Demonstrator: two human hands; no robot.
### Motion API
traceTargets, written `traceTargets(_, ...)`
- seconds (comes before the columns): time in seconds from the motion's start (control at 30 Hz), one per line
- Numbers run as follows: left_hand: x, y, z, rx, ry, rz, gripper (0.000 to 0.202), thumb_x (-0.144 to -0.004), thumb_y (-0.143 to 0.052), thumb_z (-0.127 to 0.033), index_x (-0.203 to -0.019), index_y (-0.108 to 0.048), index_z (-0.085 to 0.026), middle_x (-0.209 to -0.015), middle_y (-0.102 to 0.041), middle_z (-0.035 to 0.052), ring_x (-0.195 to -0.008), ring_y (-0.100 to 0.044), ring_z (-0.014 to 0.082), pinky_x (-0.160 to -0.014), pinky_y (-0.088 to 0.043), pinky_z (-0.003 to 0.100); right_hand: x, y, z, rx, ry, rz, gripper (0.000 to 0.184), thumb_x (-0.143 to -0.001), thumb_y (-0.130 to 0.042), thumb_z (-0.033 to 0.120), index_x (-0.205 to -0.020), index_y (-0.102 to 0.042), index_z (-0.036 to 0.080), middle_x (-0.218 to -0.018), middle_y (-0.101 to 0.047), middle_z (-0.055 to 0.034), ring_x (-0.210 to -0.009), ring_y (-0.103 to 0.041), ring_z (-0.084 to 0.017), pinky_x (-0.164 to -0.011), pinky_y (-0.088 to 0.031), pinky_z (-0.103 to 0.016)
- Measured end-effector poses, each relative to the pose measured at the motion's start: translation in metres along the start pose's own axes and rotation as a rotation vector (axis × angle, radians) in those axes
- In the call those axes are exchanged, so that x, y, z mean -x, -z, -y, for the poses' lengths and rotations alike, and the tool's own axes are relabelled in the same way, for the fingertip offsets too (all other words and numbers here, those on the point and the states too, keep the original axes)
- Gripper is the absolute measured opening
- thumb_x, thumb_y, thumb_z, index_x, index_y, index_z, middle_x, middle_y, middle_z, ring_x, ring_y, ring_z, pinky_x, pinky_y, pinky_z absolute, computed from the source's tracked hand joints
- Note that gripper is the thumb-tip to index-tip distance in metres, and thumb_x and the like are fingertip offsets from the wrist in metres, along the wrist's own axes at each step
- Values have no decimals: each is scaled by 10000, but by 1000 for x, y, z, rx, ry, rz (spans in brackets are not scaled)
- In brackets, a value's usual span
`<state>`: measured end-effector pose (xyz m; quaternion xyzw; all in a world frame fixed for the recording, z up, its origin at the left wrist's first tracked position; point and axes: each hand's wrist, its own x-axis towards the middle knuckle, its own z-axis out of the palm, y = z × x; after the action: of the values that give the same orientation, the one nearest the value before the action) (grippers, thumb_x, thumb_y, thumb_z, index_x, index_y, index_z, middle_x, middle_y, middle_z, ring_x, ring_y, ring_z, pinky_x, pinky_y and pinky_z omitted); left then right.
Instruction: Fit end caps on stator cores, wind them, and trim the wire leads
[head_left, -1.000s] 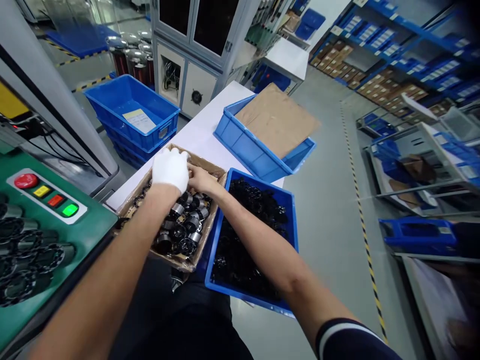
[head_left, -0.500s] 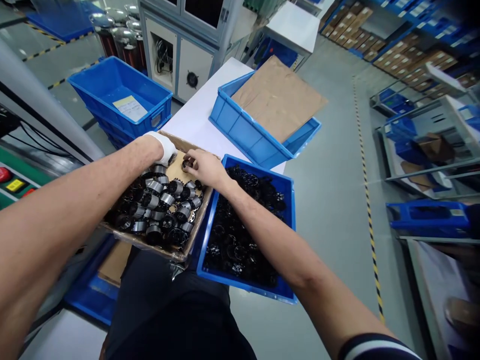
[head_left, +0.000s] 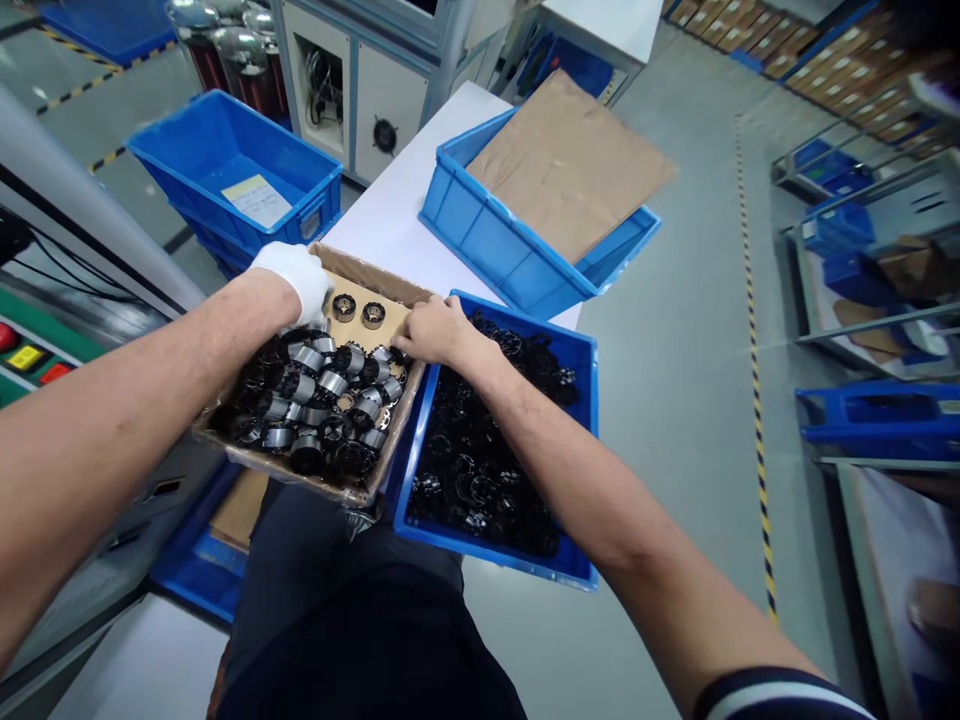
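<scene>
A carton [head_left: 262,474] with clear film over its rim holds a heap of black-and-silver ring-shaped metal parts [head_left: 332,384]. At its far end lies a cardboard sheet [head_left: 358,335] with two ring parts, a left one [head_left: 344,307] and a right one [head_left: 373,315], set apart from the heap. My left hand [head_left: 291,278], in a white glove, is at the carton's far left corner with fingers curled; what they hold, if anything, is hidden. Bare and curled over the right side of the carton, my right hand [head_left: 433,330] has its fingertips down beside the sheet, their contents hidden.
A blue crate [head_left: 592,470] full of black parts adjoins the carton on the right. Behind it, another blue crate [head_left: 495,250] has a brown cardboard sheet [head_left: 574,165] on top. Stacked blue crates [head_left: 247,235] stand at left, near a machine cabinet [head_left: 390,110].
My right hand has let go of a ring part on the sheet and moved right to the carton's edge. My left hand has drawn back left, exposing another ring part.
</scene>
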<state>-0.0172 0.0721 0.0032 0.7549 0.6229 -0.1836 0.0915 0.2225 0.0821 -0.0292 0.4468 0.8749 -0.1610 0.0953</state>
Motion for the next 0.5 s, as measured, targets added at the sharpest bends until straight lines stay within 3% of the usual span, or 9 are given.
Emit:
traceTargets(0.07,10,0,1,-41,3,37,377,-975,-836,-448,-1248,-895,-194,-1386,-787,167,-1423,-618,406,-1224,-474,499,-1,0,3,19,-34,17,367,-1023,-788,423,-1111,-883,80,-1335,-793,-263,-1412,-596,-476,-1271,-342,-718)
traceTargets(0.17,20,-1,-1,-52,9,50,443,-993,-826,-505,-1272,-905,-169,-1429,-758,198,-1418,-617,421,-1202,-486,481,1,2,4,6,-64,20,326,-954,-879,418,-1049,-893,106,-1306,-810,-241,-1392,-616,-467,-1253,-357,-719)
traceTargets(0.27,23,0,-2,-35,6,-5,556,-1074,-688,-532,-1398,-856,-113,-1511,-714,176,-1467,-570,406,-1233,-462,457,5,4,1,-47,-70,-23,193,-904,-928,349,-992,-894,180,-1153,-848,-135,-1249,-691,-372,-1204,-413,-615)
traceTargets(0.33,21,0,-4,-17,0,-21,527,-1075,-678,-519,-1405,-859,-148,-1483,-743,140,-1468,-580,385,-1247,-452,445,7,3,-1,-92,-56,-74,127,-923,-907,306,-1012,-890,216,-1118,-854,-82,-1152,-718,-301,-1132,-460,-500)
traceTargets(0.4,15,-2,-9,2,5,-11,442,-1034,-752,-507,-1336,-893,-216,-1404,-797,131,-1418,-643,377,-1229,-476,458,6,0,0,-136,-37,-122,96,-951,-881,284,-1025,-882,222,-1140,-855,-73,-1089,-727,-260,-1022,-492,-403)
traceTargets(0.5,8,-7,-22,39,33,-19,369,-1003,-783,-473,-1279,-907,-262,-1369,-826,157,-1370,-704,407,-1201,-511,521,2,-9,8,-197,-10,-175,81,-971,-864,277,-1002,-862,202,-1138,-853,-81,-1028,-729,-232,-931,-500,-349)
